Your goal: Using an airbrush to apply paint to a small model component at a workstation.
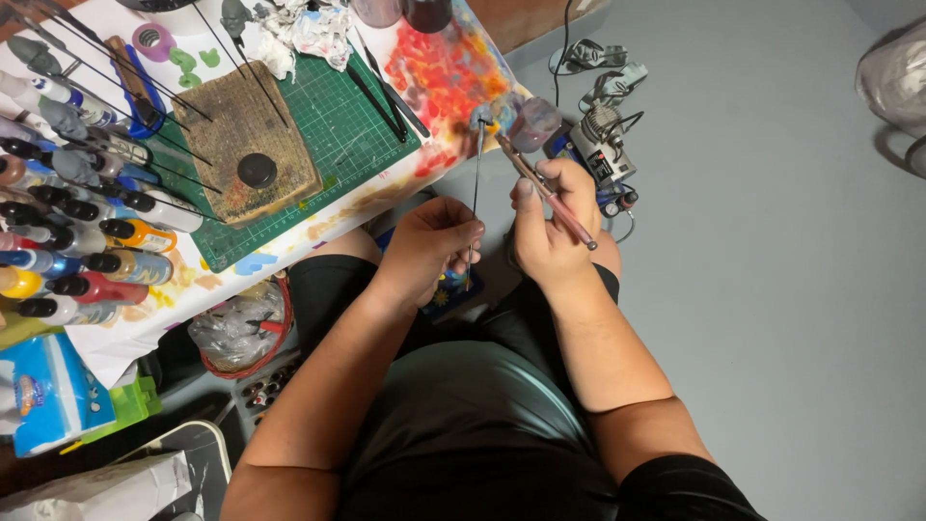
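Note:
My left hand (429, 241) pinches a thin metal rod (476, 183) that stands upright, with a small grey miniature piece (481, 115) at its top. My right hand (552, 224) grips a slim pinkish brush-like tool (545, 190) held at a slant, its tip close to the grey piece. Both hands hover over my lap, just off the table's right corner. A small cloudy plastic cup (533, 123) sits just behind the tool's tip.
A green cutting mat (338, 125) with a worn brown block (246, 135) and crumpled tissue (304, 29) lies on the paint-stained table. Rows of paint bottles (87, 241) line the left. A small compressor (603, 145) and cables sit on the grey floor.

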